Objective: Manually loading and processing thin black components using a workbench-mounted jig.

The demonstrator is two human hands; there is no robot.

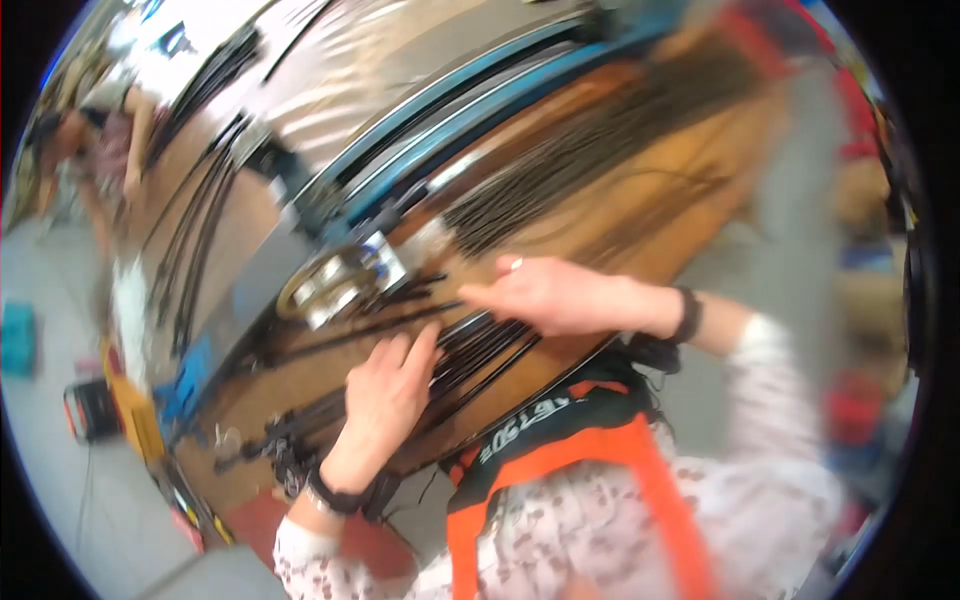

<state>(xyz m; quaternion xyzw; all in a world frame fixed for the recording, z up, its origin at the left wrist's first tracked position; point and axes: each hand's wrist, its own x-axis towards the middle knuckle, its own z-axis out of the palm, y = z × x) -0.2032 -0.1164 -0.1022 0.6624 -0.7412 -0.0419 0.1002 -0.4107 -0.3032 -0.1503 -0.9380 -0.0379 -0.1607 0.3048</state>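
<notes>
My left hand (385,392) rests over a bundle of thin black cables (470,362) on the brown worktop (545,372). Its fingers are stretched out and slightly apart, the tips touching the cables. My right hand (550,296) is closed, with thumb and forefinger pinched by the end of a single black cable (350,340). That cable runs off leftward across the worktop. Blur hides the exact grip. Just beyond the hands stands a round brass-coloured and metal device (330,284), with a small white label (385,262) beside it.
A long blue rail (450,135) crosses behind the worktop. Along it lies a thick bundle of dark strands (590,165). More black cables (195,230) lie at the far left, near another person (105,150). A yellow-and-black tool (135,420) stands at the left edge.
</notes>
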